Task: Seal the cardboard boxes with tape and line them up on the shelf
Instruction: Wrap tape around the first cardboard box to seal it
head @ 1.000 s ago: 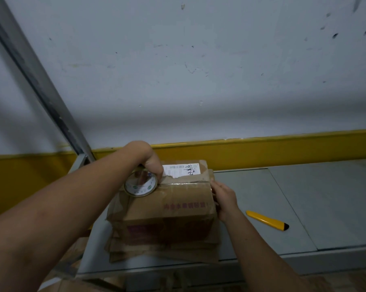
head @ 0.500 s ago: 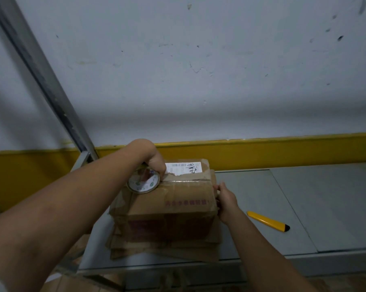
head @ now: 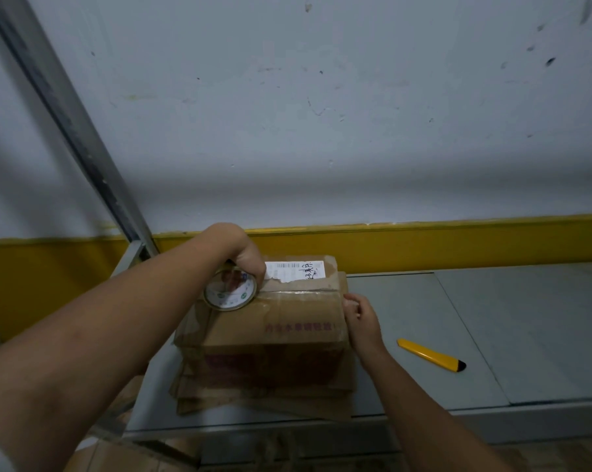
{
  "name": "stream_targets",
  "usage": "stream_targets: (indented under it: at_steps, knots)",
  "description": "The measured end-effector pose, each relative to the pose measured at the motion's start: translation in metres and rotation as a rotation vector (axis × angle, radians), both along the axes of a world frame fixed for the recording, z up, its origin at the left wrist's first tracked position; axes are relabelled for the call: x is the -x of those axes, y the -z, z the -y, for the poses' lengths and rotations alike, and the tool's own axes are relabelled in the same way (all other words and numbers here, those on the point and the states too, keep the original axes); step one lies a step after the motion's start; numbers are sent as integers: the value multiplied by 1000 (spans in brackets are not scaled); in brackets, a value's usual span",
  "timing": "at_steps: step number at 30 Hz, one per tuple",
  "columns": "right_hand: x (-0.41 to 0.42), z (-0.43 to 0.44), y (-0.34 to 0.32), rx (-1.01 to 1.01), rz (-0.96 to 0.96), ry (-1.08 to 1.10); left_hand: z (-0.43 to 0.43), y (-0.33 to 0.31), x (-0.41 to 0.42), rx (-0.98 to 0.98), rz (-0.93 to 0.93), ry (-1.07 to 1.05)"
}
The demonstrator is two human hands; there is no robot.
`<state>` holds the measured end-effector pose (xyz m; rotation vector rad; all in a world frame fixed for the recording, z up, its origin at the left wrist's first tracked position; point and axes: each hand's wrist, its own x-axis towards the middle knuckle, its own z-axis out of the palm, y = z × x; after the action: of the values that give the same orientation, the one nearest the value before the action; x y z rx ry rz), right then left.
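Note:
A worn cardboard box (head: 281,321) with a white label on top stands on the grey metal shelf (head: 492,328), on several flattened cardboard sheets (head: 264,400). My left hand (head: 246,257) grips a roll of clear tape (head: 229,290) held against the box's top left edge. A strip of tape runs along the top seam to the right edge. My right hand (head: 359,318) presses against the box's right side at the tape's end.
A yellow utility knife (head: 430,359) lies on the shelf to the right of the box. A grey steel upright (head: 66,114) slants up at the left. A white wall with a yellow band stands behind. More cardboard (head: 117,451) lies below the shelf.
The roll of tape and my left hand have stayed at the box's left edge. My right hand has shifted slightly up the box's right side.

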<state>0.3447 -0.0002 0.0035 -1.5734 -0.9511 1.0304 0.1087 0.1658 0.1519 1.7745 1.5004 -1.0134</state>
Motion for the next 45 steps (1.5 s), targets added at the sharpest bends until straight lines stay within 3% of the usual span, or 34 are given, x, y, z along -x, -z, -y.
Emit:
stream_targets:
  at_steps: [3,7,9,11,14,16,19,22,26,30,34,36,40,45]
  knots:
    - [-1,-1,-2,-52,18,-25,-2,1,1,-1,3,9]
    - [-1,5,-4,79,-128,-171,2,0,2,18,-1,14]
    - [-11,2,-8,126,-64,-199,2,0,1,-3,0,15]
    - [-18,-6,-25,109,85,-130,2,-1,0,-26,-1,22]
    - [-8,-16,-75,-101,369,-14,4,-3,-1,-30,-5,22]
    - [16,-17,-102,-175,586,-221,5,-4,-1,-21,3,15]
    - [53,-13,-102,-61,1028,-565,12,-12,0,-15,29,11]
    - [60,-11,-87,-10,1253,-633,25,-30,11,-121,112,30]
    - [54,-12,-77,-39,1271,-598,47,-58,40,-173,419,-137]
    - [50,-10,-70,-46,1283,-573,69,-56,82,-345,664,41]
    - [53,-8,-71,-51,1286,-563,89,-25,105,-403,1093,-176]
    - [55,-6,-70,-57,1292,-565,94,-11,103,-464,1207,-276]
    - [56,-2,-68,-64,1327,-565,88,-2,102,-601,1208,-273]
    - [56,-1,-67,-46,1328,-577,74,-11,127,-684,966,-127]
